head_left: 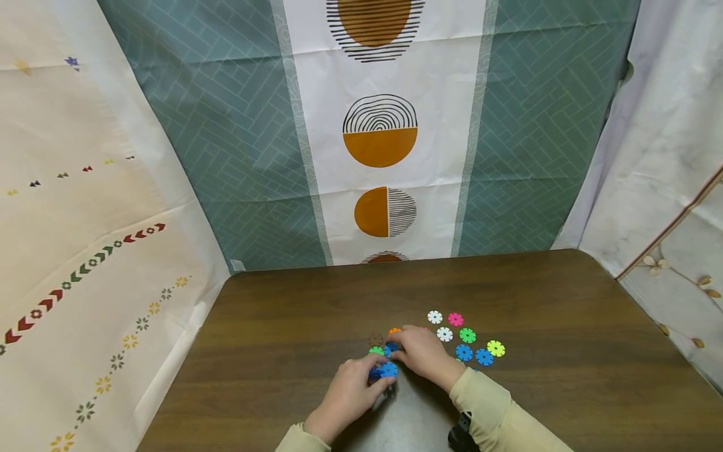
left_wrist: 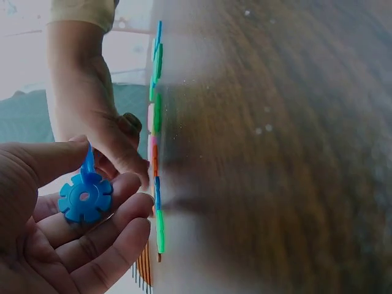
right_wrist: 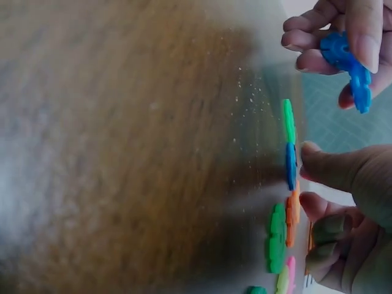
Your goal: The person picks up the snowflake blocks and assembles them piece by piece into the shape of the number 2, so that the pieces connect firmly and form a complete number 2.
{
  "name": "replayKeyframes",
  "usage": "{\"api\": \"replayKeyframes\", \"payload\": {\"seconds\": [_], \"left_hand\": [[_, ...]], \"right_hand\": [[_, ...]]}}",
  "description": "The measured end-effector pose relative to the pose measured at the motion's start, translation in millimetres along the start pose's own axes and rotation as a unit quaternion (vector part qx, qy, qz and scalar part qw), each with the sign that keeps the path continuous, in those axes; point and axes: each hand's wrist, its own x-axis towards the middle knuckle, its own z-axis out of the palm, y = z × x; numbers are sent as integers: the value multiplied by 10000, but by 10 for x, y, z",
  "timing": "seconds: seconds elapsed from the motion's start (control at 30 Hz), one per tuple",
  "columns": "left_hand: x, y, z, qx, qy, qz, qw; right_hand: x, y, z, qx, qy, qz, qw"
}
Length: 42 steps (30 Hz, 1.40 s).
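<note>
My left hand [head_left: 349, 388] pinches two blue notched plastic discs [left_wrist: 86, 197] joined at an angle, held above the table. In the left wrist view, thumb and fingers press on the joined pair from either side. My right hand [head_left: 425, 355] reaches low over the table, its thumb and forefinger apart. A flat blue disc [right_wrist: 290, 166] lies right at its thumb tip. Beside that disc are a green disc [head_left: 376, 351], a brown disc [head_left: 376, 339] and an orange disc [head_left: 394, 331], partly hidden by the right hand.
On the table [head_left: 271, 364], right of the hands, lie loose discs: white [head_left: 444, 334], pink [head_left: 455, 319], green [head_left: 467, 335], blue [head_left: 484, 357] and yellow [head_left: 496, 348]. The right forearm covers part of that group. Patterned cloths [head_left: 248, 150] hang behind and beside the table.
</note>
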Motion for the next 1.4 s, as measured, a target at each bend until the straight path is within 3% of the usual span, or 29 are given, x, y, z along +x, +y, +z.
{"api": "replayKeyframes", "payload": {"seconds": [0.23, 0.5, 0.77, 0.9, 1.13, 1.4], "left_hand": [[-1, -14, 11, -111, 45, 0, 9999], [1, -20, -9, -527, -17, -147, 9985], [-1, -43, 0, -601, -72, -187, 9980], [5, -52, 6, -773, 3, -170, 9969], [24, -40, 42, -1027, 246, 62, 9944], [49, 1, 80, -1101, 192, 213, 9935]], "right_hand": [[6, 15, 38, 4, 20, 188, 9998], [-19, 41, 2, 556, -369, 511, 9965], [-160, 95, -44, 1027, -87, 332, 9941], [-252, 107, -123, 1687, -6, 344, 9851], [-435, 106, -232, 2897, -253, 517, 9554], [-516, 64, -305, 2942, -200, 500, 9542]]}}
